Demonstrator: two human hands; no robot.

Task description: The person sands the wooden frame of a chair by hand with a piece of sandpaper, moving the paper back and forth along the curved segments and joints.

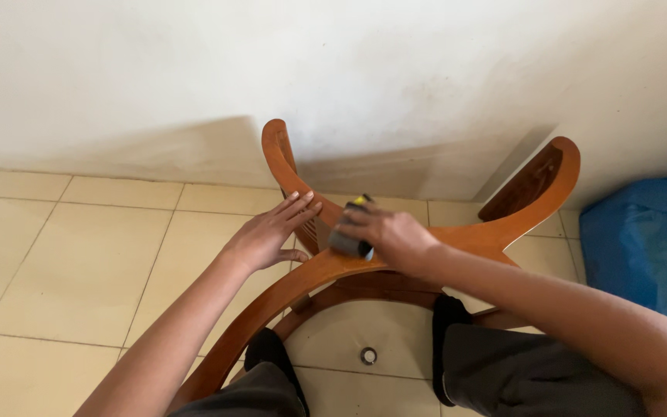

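Observation:
A curved, glossy brown wooden furniture frame (503,224) stands upturned between my knees, its arched legs crossing in the middle. My left hand (270,232) lies flat and open against the left curved leg, fingers spread along the wood. My right hand (387,234) is closed around a small dark grey block with a yellow edge (347,241), pressed onto the frame near the crossing of the legs. My fingers hide most of the block.
A white wall (333,69) rises just behind the frame. Cream floor tiles (79,262) spread to the left. A blue plastic sheet or bag (646,239) lies at the right. A small round metal ring (368,356) sits on the floor under the frame.

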